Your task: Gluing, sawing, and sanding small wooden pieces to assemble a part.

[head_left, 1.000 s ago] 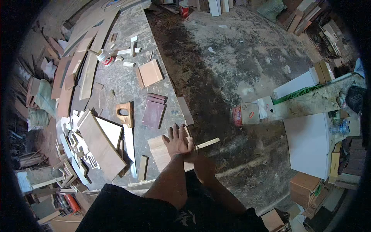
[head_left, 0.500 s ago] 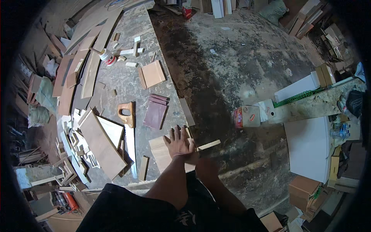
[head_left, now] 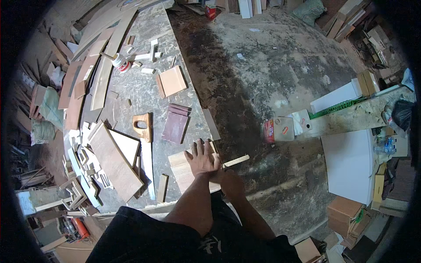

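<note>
My left hand (head_left: 202, 164) lies spread and flat on a pale wooden panel (head_left: 179, 168) at the near right edge of the workbench. Just past that edge, my right hand (head_left: 231, 183) is closed beside the panel; what it grips is hidden. A narrow light wooden strip (head_left: 237, 161) sticks out over the bench edge, just beyond my hands. Farther up the bench lie a dark reddish-brown panel (head_left: 175, 127) and a lighter grooved panel (head_left: 172, 82). To the left rests a handsaw (head_left: 142, 127) with a wooden handle, and a short wood block (head_left: 162, 187) sits near the panel.
A brown board (head_left: 115, 162) leans over a pile of offcuts (head_left: 90, 168) at the bench's left. A white-and-red glue bottle (head_left: 122, 63) stands farther back. Right of the bench, a plastic jug (head_left: 284, 129) and a large white board (head_left: 348, 168) stand by a ledge (head_left: 337, 127).
My right hand, smeared by motion before, now shows more sharply and slightly higher, nearer the panel's edge. My left hand stays flat on the panel. The whole view has shifted slightly.
</note>
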### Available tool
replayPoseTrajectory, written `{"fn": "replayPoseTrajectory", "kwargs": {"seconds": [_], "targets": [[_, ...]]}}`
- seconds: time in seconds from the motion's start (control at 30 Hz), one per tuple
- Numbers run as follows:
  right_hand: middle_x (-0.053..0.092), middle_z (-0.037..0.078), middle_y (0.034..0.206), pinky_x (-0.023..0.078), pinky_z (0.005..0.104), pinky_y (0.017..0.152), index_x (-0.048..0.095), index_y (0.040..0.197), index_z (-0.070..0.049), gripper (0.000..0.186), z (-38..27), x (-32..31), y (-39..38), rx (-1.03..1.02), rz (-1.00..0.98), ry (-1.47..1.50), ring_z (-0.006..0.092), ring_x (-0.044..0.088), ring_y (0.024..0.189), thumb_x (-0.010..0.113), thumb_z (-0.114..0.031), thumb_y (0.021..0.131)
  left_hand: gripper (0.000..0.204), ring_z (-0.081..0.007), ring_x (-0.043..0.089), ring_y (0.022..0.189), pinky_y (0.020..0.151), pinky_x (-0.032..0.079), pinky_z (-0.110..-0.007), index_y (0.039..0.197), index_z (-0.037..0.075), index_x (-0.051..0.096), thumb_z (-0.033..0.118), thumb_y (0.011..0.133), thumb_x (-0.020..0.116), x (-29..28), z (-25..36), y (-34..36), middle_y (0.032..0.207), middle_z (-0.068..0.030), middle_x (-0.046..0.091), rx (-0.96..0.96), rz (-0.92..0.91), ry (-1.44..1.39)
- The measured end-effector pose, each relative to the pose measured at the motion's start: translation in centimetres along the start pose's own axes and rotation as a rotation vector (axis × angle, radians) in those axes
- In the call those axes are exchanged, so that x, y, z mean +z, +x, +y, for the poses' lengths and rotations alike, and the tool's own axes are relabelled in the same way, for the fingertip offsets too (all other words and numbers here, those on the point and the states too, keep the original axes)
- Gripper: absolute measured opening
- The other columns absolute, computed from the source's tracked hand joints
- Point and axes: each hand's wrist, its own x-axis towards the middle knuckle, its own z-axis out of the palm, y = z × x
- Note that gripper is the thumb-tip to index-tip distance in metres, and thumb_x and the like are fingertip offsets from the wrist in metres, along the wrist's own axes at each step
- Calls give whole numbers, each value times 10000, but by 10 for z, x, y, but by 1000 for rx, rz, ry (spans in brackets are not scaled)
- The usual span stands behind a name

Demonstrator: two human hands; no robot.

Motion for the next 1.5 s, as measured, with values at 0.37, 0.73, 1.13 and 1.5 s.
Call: {"fn": "replayPoseTrajectory", "kwargs": {"seconds": [0.37, 0.73, 1.13, 1.5], "targets": [[676, 172, 846, 540, 497, 624, 691, 822, -78, 118, -6, 3, -9, -60, 123, 42, 339, 696, 808, 608, -156, 849, 843, -370, 187, 1521, 1173, 80, -681, 1585, 201, 277, 613, 875, 470, 4, -6, -1, 1643, -128, 251, -13, -40, 24], [642, 173, 732, 542, 502, 645, 667, 709, -68, 178, -2, 10, -11, -85, 72, 69, 365, 670, 714, 618, -173, 844, 840, -371, 195, 1519, 1169, 78, -690, 1589, 209, 266, 609, 877, 462, 3, -10, -1, 1643, -133, 249, -35, -71, 55], [676, 177, 830, 551, 515, 648, 689, 809, -74, 150, -2, -3, -10, -191, 132, 5, 379, 688, 759, 614, -194, 858, 803, -412, 249, 1484, 1139, 120, -710, 1579, 200, 304, 572, 883, 458, 8, -10, -1, 1607, -170, 315, 5, 39, 16], [694, 181, 828, 553, 503, 683, 708, 766, -51, 176, 9, 19, 0, -125, -41, -113, 368, 680, 731, 622, -191, 828, 821, -380, 218, 1507, 1157, 91, -701, 1574, 183, 302, 603, 883, 447, 8, -8, 1, 1630, -145, 280, 1, -7, 15]]}}
